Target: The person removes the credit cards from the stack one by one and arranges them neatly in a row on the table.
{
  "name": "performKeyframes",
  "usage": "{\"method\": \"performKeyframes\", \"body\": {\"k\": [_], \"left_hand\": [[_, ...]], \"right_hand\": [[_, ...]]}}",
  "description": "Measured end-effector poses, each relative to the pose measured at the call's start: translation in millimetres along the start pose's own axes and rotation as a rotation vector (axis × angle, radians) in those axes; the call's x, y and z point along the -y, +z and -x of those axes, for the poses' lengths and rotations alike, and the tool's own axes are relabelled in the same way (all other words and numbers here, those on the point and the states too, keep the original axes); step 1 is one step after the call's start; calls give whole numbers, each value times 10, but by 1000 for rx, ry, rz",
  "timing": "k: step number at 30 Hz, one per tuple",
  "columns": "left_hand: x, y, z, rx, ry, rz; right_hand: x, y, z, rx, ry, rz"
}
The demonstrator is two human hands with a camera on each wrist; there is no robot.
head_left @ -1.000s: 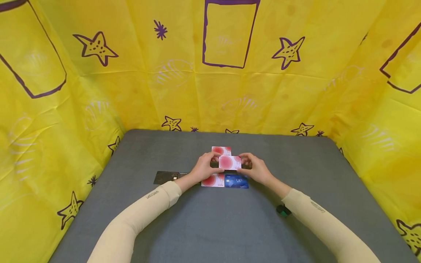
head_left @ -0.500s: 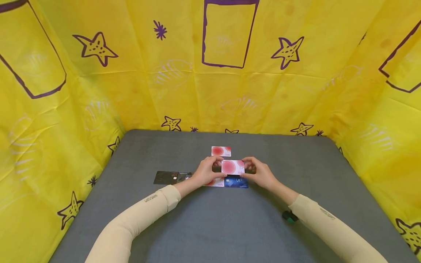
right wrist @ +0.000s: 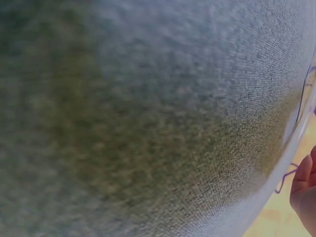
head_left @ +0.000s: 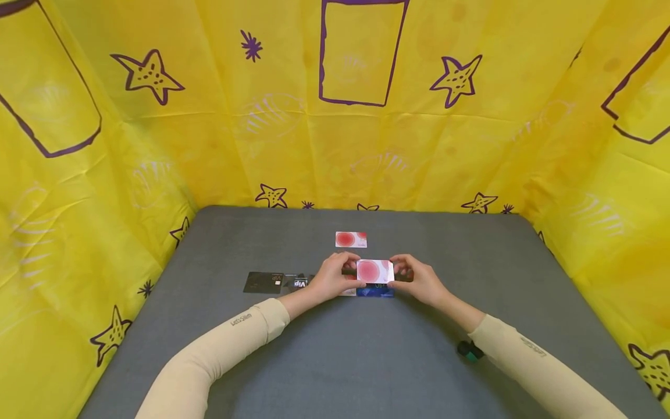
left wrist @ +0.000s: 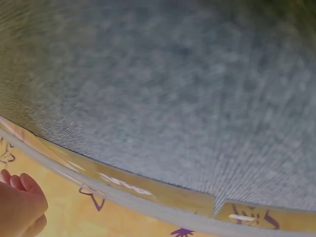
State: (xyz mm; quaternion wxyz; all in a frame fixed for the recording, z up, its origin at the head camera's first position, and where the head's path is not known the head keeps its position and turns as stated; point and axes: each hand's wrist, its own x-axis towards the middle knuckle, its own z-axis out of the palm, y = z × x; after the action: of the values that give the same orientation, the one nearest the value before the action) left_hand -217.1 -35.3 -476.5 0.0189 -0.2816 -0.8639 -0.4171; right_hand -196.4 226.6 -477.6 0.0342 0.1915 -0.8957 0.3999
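Between both hands in the head view is a white card with pink circles (head_left: 374,272), raised above the table. My left hand (head_left: 335,274) pinches its left edge with thumb and fingers. At the opposite edge, my right hand (head_left: 421,279) pinches it likewise. Just below it on the table lies a blue VIP card (head_left: 376,293), partly covered by the held card. Left of the blue card, another card (head_left: 349,292) is mostly hidden by my left hand. The wrist views catch only part of each hand, the left hand (left wrist: 22,205) and the right hand (right wrist: 305,192), without the card.
A matching white card with red circles (head_left: 351,239) lies farther back. To the left are a black VIP card (head_left: 263,282) and a dark card marked Vip (head_left: 296,283), partly behind my left hand. Grey cloth covers the table (head_left: 335,355); a yellow patterned curtain (head_left: 262,145) surrounds it.
Both hands have carried the pinched card a little toward me and to the right, away from the rear card and over the blue card. The cards on the table stay put.
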Motion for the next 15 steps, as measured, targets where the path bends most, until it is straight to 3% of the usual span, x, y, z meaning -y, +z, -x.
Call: {"method": "performKeyframes", "body": {"k": [15], "left_hand": [[-129, 84, 18, 47, 23, -74]], "right_hand": [[-28, -76, 178, 30, -3, -31]]}}
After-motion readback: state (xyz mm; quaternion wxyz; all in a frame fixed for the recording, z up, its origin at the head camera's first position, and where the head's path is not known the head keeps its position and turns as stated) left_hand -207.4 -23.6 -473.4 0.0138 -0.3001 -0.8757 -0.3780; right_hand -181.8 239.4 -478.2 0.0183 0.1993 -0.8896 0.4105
